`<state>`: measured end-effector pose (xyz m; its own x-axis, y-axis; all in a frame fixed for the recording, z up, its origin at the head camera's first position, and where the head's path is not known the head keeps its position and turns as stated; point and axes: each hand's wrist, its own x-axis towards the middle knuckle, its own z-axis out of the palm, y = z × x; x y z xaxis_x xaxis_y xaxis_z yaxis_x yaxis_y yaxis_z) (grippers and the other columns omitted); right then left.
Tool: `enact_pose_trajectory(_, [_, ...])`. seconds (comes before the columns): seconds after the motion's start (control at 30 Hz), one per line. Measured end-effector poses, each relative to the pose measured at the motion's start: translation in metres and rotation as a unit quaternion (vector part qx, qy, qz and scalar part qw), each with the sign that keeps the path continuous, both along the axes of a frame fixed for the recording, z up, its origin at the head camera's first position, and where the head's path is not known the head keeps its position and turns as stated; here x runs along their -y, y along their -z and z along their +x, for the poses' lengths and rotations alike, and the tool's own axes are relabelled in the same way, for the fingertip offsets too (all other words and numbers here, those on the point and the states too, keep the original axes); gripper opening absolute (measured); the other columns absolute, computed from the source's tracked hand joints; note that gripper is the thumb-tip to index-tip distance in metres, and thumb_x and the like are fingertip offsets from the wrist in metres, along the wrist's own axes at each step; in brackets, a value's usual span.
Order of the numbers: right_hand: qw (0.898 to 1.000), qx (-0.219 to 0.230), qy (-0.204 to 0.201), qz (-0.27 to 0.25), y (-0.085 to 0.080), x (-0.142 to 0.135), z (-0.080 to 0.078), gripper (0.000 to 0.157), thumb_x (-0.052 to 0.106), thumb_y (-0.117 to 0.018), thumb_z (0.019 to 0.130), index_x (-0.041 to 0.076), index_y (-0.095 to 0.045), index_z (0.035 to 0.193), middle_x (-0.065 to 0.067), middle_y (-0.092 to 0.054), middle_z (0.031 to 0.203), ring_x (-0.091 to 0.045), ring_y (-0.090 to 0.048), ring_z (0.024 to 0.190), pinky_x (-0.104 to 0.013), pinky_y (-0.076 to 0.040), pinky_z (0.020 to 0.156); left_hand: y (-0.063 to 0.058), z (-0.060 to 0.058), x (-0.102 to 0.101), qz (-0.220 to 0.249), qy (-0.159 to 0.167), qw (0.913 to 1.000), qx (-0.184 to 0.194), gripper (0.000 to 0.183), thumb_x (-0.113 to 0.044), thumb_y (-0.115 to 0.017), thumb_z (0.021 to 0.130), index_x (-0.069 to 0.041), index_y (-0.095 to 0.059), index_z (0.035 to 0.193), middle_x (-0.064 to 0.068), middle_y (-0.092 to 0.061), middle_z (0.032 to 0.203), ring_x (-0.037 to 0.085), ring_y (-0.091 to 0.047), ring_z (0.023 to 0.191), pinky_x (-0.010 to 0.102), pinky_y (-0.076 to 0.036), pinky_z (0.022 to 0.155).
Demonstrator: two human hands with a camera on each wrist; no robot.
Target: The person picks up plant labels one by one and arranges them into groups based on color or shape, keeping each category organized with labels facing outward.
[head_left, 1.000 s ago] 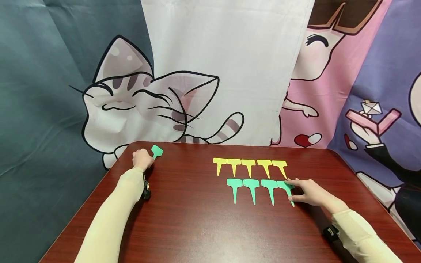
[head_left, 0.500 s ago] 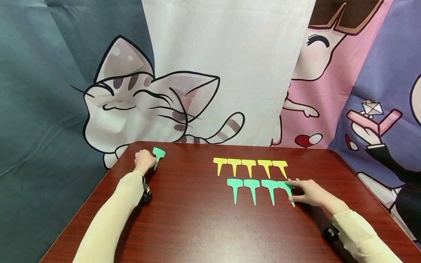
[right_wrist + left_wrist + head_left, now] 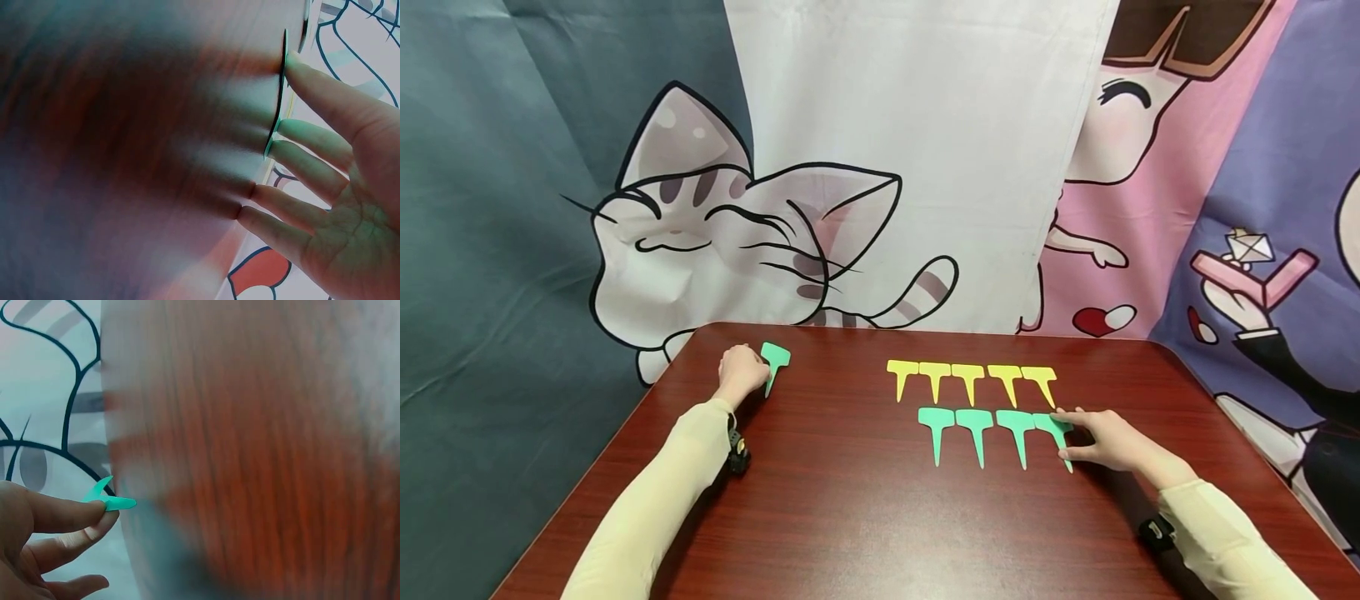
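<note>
My left hand [image 3: 741, 372] pinches a green T-shaped plant label [image 3: 776, 356] between thumb and fingers over the table's far left. In the left wrist view this label [image 3: 120, 504] shows nearly edge-on, clear of the tabletop. On the right, my right hand [image 3: 1111, 440] rests its fairly straight fingertips and thumb on the rightmost green plant label [image 3: 1047, 422], which lies flat. The right wrist view shows that label as a thin dark edge [image 3: 279, 94] under the fingertips. Several green labels [image 3: 974, 418] lie in a row to its left. Behind them runs a row of yellow plant labels [image 3: 967, 372].
The dark red wooden table [image 3: 850, 517] has its far edge against a printed cloth backdrop [image 3: 940, 150] with cartoon figures. Black straps with devices [image 3: 739, 454] sit on both wrists.
The left hand has shifted right and slightly nearer with the green plant label, which now stands more upright with its stem showing. The right hand and both rows stay put.
</note>
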<state>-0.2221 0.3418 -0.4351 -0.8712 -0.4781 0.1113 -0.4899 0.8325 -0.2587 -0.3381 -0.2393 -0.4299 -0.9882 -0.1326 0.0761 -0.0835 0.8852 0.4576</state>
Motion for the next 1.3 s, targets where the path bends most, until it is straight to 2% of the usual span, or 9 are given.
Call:
enact_pose_trajectory(0.1, [1.0, -0.001, 0.0, 0.0, -0.001, 0.0, 0.0, 0.062, 0.036, -0.078, 0.074, 0.0, -0.062, 0.122, -0.018, -0.064, 0.122, -0.046, -0.056, 0.114, -0.055, -0.047, 0.089, 0.0, 0.003, -0.005, 0.01, 0.006, 0.9999, -0.001, 0.036, -0.004, -0.054, 0.073, -0.014, -0.041, 0.04, 0.018, -0.071, 0.101, 0.037, -0.045, 0.125, 0.049, -0.042, 0.098])
enact_pose_trajectory(0.17, [1.0, -0.001, -0.001, 0.0, -0.001, 0.0, 0.0, 0.062, 0.035, -0.078, 0.074, 0.0, -0.063, 0.122, -0.018, -0.064, 0.121, -0.046, -0.056, 0.114, -0.055, -0.047, 0.089, 0.0, 0.005, -0.008, 0.01, 0.013, 0.9999, 0.0, 0.036, -0.004, -0.053, 0.073, -0.013, -0.043, 0.04, 0.022, -0.06, 0.125, 0.039, -0.038, 0.132, 0.051, -0.039, 0.102])
enact_pose_trajectory(0.23, [1.0, -0.002, -0.001, -0.001, -0.001, 0.0, 0.0, 0.062, 0.035, -0.078, 0.074, 0.0, -0.063, 0.122, -0.019, -0.064, 0.121, -0.046, -0.056, 0.114, -0.055, -0.047, 0.089, -0.001, 0.007, -0.011, 0.009, 0.018, 0.9998, 0.001, 0.034, -0.003, -0.052, 0.073, -0.012, -0.044, 0.041, 0.023, -0.045, 0.141, 0.042, -0.034, 0.134, 0.052, -0.038, 0.102])
enact_pose_trajectory(0.4, [1.0, -0.004, -0.004, 0.0, -0.001, 0.001, 0.0, 0.062, 0.036, -0.078, 0.074, 0.001, -0.063, 0.122, -0.018, -0.064, 0.121, -0.046, -0.056, 0.113, -0.055, -0.047, 0.089, -0.001, 0.014, -0.019, 0.002, 0.028, 0.9996, 0.001, 0.034, -0.004, -0.054, 0.072, -0.011, -0.045, 0.04, 0.023, -0.043, 0.143, 0.041, -0.034, 0.135, 0.051, -0.043, 0.097])
enact_pose_trajectory(0.57, [1.0, -0.004, -0.003, 0.001, -0.001, 0.001, 0.0, 0.062, 0.036, -0.078, 0.074, 0.001, -0.062, 0.122, -0.018, -0.064, 0.122, -0.046, -0.056, 0.113, -0.055, -0.047, 0.089, -0.001, 0.019, -0.027, -0.001, 0.043, 0.9991, -0.002, 0.035, -0.006, -0.057, 0.073, -0.011, -0.045, 0.041, 0.023, -0.043, 0.143, 0.044, -0.036, 0.132, 0.053, -0.041, 0.097])
enact_pose_trajectory(0.83, [1.0, -0.002, -0.003, 0.004, -0.001, 0.001, 0.0, 0.062, 0.036, -0.078, 0.074, 0.0, -0.062, 0.122, -0.018, -0.064, 0.122, -0.046, -0.056, 0.114, -0.055, -0.047, 0.089, -0.001, 0.026, -0.042, -0.004, 0.064, 0.998, -0.004, 0.036, -0.008, -0.064, 0.076, -0.008, -0.049, 0.043, 0.025, -0.046, 0.14, 0.044, -0.034, 0.133, 0.056, -0.033, 0.105])
enact_pose_trajectory(1.07, [1.0, -0.005, -0.004, 0.004, 0.001, 0.0, 0.0, 0.061, 0.035, -0.078, 0.074, 0.0, -0.062, 0.122, -0.019, -0.064, 0.121, -0.046, -0.056, 0.113, -0.055, -0.047, 0.089, -0.004, 0.034, -0.057, 0.008, 0.083, 0.9963, -0.021, 0.033, -0.002, -0.056, 0.071, -0.009, -0.045, 0.041, 0.024, -0.047, 0.14, 0.042, -0.032, 0.135, 0.056, -0.03, 0.108])
enact_pose_trajectory(1.3, [1.0, -0.005, -0.002, 0.004, 0.0, 0.0, 0.001, 0.062, 0.035, -0.078, 0.074, 0.0, -0.062, 0.122, -0.019, -0.064, 0.122, -0.046, -0.056, 0.113, -0.055, -0.047, 0.089, -0.006, 0.044, -0.071, 0.018, 0.102, 0.9944, -0.022, 0.033, -0.002, -0.059, 0.072, -0.008, -0.047, 0.042, 0.023, -0.046, 0.141, 0.043, -0.031, 0.137, 0.061, -0.022, 0.111])
